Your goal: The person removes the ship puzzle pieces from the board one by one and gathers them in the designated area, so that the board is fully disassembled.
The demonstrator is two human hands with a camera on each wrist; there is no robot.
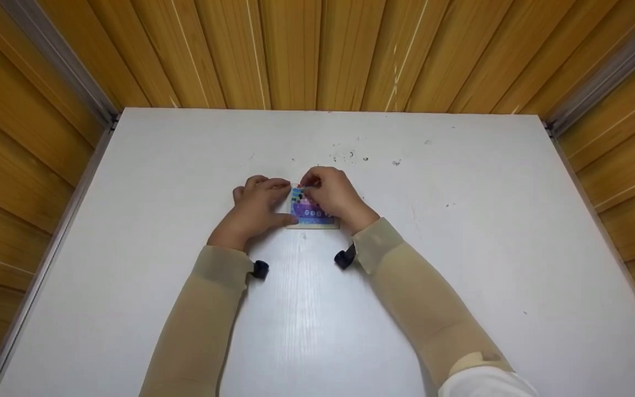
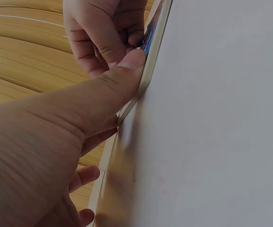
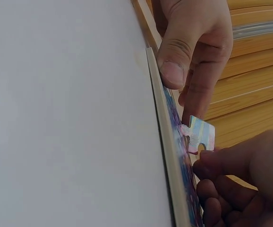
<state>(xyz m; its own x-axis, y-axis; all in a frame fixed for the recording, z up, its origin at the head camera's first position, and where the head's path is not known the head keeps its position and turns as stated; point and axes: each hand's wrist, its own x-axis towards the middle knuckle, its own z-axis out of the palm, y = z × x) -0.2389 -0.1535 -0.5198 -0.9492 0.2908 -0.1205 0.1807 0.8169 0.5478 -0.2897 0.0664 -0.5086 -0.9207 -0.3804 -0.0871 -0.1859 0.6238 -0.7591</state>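
Observation:
A small puzzle board [image 1: 317,225] with a pale rim and a purple and blue boat picture lies flat on the table. The left hand [image 1: 259,208] holds it at its left side, thumb on the lower left corner and fingers by the upper left. In the right wrist view, the right hand [image 3: 250,175] pinches a light striped puzzle piece [image 3: 202,132] between thumb and finger, tilted up over the board [image 3: 167,137]. From the head view, the right hand [image 1: 337,196] covers the board's upper right part. The left wrist view shows the left thumb pressing the board's edge [image 2: 148,75].
The white table [image 1: 306,320] carries small dark marks beyond and to the right of the board. Wood-look panels [image 1: 317,55] stand behind the table and on both sides. A small black wrist device [image 1: 261,269] sits at the left cuff, another [image 1: 344,258] at the right.

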